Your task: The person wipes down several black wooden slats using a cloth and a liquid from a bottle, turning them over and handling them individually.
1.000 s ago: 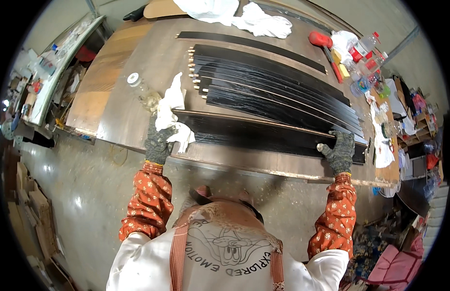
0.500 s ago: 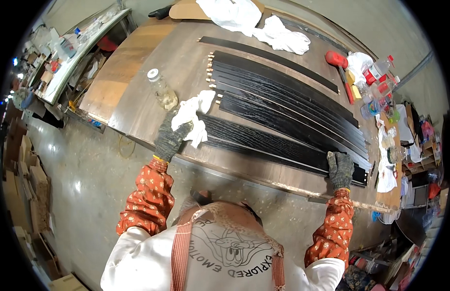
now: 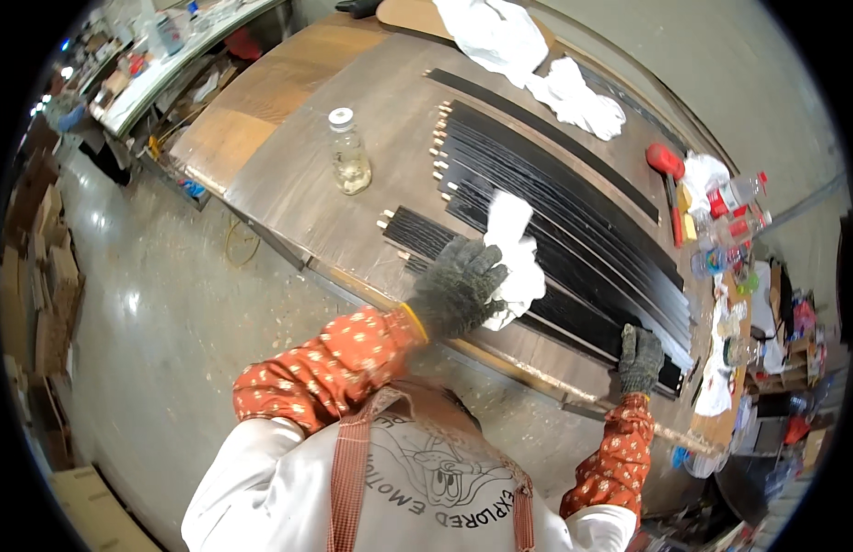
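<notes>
My left hand (image 3: 454,287), in a dark grey knit glove, is closed on a crumpled white rag (image 3: 520,262). The rag lies against a black wooden slat (image 3: 417,232) near the table's front edge; this slat has pale dowels at its left end. Toward the slat's right end my right hand (image 3: 640,359), gloved alike, grips it with the fingers together. A second slat lies along its near side, mostly hidden by my left hand. Just beyond is a row of several black slats (image 3: 546,189) side by side, dowels sticking out on the left.
One slat (image 3: 555,138) lies apart farther back. A lidded glass jar (image 3: 351,158) stands at left on the brown table (image 3: 288,184). White cloths (image 3: 578,101) lie at the back. A red-headed mallet (image 3: 666,162) and plastic bottles (image 3: 735,193) sit at right. A person (image 3: 95,138) is far left.
My left hand has moved right with the rag, from the slat's left end to along its length, uncovering the dowels. My right hand still holds the right end. The view has shifted.
</notes>
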A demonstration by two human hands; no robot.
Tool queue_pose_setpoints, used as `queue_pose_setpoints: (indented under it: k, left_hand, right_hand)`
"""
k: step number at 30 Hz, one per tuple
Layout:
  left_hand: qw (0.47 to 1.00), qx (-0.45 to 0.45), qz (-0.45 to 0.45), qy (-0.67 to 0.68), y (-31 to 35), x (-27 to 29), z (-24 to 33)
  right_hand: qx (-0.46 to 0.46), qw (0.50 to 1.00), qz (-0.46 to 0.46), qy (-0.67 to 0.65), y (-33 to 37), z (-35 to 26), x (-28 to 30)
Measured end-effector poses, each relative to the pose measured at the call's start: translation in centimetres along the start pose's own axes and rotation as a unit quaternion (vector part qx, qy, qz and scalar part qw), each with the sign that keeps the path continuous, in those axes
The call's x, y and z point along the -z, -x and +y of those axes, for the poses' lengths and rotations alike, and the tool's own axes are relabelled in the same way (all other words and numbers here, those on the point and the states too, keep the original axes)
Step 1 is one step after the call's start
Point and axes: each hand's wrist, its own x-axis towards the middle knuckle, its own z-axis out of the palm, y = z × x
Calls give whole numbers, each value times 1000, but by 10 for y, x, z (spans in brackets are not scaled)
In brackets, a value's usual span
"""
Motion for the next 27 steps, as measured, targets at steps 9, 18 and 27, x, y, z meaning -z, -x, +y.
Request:
queue_pose_setpoints:
  k: [9, 18, 27]
  left_hand:
    - [949, 307, -4, 77, 80, 71, -108]
    - [946, 267, 99, 157, 70, 91, -41]
    - [860, 108, -119, 485, 90, 93, -64]
  right_hand:
    - [-20, 998, 23, -59, 2, -13, 7]
    - [284, 898, 161, -295, 8, -218, 64]
    - [323, 802, 92, -494, 17, -304, -20]
